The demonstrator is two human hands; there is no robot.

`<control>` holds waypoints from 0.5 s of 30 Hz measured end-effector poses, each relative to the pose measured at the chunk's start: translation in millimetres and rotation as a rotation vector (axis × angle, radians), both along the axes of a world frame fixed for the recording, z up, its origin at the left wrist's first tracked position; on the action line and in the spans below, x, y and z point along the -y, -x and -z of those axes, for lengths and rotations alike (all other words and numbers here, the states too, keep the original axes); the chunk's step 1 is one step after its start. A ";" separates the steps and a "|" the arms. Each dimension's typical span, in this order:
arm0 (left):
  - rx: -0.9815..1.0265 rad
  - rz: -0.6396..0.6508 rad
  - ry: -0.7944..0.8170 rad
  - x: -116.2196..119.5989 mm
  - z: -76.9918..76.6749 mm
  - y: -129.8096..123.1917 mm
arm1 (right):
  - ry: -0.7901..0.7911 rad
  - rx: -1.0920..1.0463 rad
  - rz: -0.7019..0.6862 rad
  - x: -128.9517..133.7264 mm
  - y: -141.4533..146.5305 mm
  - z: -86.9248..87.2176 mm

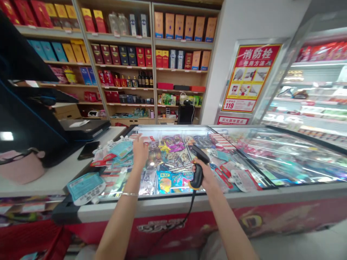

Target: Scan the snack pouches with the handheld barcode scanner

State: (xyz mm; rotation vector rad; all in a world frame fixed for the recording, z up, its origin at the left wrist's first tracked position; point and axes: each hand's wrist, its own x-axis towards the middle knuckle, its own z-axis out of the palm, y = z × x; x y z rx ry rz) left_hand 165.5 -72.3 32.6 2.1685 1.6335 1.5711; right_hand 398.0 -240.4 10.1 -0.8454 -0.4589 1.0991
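Observation:
My right hand [206,174] is wrapped round the grip of a black handheld barcode scanner [198,174], whose head points up and to the left. A cable [191,207] hangs from the scanner down past the freezer's front edge. My left hand [140,150] reaches over the glass with its fingers stretched out, and nothing shows in it. Just left of it lies a heap of blue-and-white spouted pouches [121,148]. One more blue pouch [86,187] rests on the near left corner. Further red-and-white pouches [245,180] lie right of the scanner.
Packaged ice creams [173,160] show through the glass of the chest freezer [162,206]. On the left counter are a dark phone [89,150], a pink bag [21,168] and a black checkout machine [29,97]. A red basket [32,240] stands lower left. Shelves of boxed bottles [123,56] line the back.

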 end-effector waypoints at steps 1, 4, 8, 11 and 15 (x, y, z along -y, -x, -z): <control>-0.009 0.086 0.035 10.5 0.9 -25.6 | 0.004 0.010 0.043 13.1 -16.7 -1.2; -0.091 0.323 0.158 43.3 6.8 -99.4 | -0.007 0.029 0.133 44.3 -62.4 -4.7; -0.278 0.498 0.292 78.3 19.1 -169.0 | 0.022 0.023 0.132 71.3 -114.3 -1.2; -0.398 0.604 0.433 92.4 27.5 -197.0 | 0.087 -0.034 0.138 82.0 -143.6 10.9; -0.592 0.739 0.609 102.9 33.5 -216.7 | 0.124 -0.070 0.231 83.4 -165.6 30.4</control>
